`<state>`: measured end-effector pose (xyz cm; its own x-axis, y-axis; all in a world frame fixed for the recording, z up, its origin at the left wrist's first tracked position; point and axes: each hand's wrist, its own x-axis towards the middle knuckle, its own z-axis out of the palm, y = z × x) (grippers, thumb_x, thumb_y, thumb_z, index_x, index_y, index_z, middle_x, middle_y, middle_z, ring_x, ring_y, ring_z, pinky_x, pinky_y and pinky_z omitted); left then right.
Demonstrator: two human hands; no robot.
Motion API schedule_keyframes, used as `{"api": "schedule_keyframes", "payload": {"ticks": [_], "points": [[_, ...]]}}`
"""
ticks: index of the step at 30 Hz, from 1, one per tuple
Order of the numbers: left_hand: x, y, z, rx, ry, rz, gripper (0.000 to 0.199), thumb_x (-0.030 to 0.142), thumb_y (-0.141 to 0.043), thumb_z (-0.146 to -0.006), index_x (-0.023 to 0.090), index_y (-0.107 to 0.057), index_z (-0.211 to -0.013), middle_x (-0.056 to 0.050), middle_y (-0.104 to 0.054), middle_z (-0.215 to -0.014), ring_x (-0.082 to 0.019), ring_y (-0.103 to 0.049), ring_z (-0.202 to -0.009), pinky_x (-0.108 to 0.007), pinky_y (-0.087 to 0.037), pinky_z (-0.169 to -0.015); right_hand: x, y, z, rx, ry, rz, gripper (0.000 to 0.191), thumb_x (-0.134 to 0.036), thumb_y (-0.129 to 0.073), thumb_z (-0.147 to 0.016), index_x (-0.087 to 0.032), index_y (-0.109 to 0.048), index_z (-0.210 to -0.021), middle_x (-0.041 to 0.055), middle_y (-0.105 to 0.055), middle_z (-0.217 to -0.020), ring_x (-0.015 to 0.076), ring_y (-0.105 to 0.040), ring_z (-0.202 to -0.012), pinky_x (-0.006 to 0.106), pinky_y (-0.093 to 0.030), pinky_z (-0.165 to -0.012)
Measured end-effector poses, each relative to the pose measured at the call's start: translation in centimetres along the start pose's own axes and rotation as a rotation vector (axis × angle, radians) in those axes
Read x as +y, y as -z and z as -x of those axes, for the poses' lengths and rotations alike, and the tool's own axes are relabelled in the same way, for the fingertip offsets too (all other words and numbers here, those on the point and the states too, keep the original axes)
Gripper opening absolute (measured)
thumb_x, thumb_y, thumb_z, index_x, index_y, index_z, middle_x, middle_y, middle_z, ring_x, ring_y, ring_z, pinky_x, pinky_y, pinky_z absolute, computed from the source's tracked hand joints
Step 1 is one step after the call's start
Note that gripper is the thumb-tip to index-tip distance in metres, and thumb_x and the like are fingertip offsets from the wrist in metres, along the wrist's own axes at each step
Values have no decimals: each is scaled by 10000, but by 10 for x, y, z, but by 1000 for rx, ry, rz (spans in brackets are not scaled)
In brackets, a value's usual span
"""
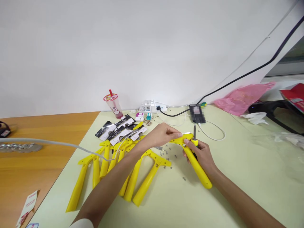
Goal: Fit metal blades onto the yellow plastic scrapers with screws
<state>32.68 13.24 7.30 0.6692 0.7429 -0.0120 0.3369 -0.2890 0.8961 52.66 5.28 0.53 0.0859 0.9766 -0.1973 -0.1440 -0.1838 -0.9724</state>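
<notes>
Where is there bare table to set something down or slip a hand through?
Two patches: the near table between the yellow handles and the right forearm; and right of that forearm, short of the clear bag. Crowded: the left, with handles and cards, and between handles and held scraper, where metal bits lie.

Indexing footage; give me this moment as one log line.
left hand: on yellow tool head, beside metal strip | right hand: yellow tool, screwdriver | nearby: metal bits, more yellow pieces

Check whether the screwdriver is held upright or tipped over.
Upright: the screwdriver sits in the right hand's grip, its metal shaft pointing up above the yellow handle.
</notes>
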Motion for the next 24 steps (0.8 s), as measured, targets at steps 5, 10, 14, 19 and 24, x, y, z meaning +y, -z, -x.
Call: {"api": "schedule_keyframes", "payload": {"ticks": [5,10,14,19,24], "points": [[1,-4,-1,-7,-52,-52,458,549,-557,-1004,220,-833,-1164,-12,-702,-847,-143,-489,-670,-245,-394,-586,-2,0,-2,18,-29,-11,515,-677,-882,-720,-215,-660,-768,28,-687,-569,159,-561,-378,277,-460,-382],[-3,-7,-4,-14,-76,-92,417,462,-549,-1029,245,-805,-1277,-42,-798,-1066,-174,-629,-810,-261,-462,-713,-2,1,-4,8,-44,-10,531,-680,-888,-707,-213,-640,-753,29,-684,-553,160,-557,-368,271,-448,-368],[-4,-11,-4,35,-109,-102,372,398,-545,-1042,240,-823,-1233,-61,-800,-1176,-203,-697,-975,-281,-499,-833,-1,1,-5,-1,-34,-3,540,-683,-879,-720,-213,-612,-728,27,-680,-547,160,-560,-362,266,-442,-365],[-5,-16,-5,134,-53,-22,350,409,-654,-987,208,-820,-1221,-94,-812,-1179,-217,-745,-992,-293,-550,-854,-1,2,-6,14,-24,-1,545,-683,-889,-705,-211,-618,-740,23,-674,-541,153,-552,-361,263,-446,-365],[-5,-12,-4,106,99,53,440,530,-788,-871,175,-799,-1130,-102,-824,-994,-210,-774,-789,-238,-513,-573,-2,3,-5,78,-19,3,556,-701,-878,-703,-210,-620,-735,23,-668,-538,156,-551,-354,271,-447,-353]]}}
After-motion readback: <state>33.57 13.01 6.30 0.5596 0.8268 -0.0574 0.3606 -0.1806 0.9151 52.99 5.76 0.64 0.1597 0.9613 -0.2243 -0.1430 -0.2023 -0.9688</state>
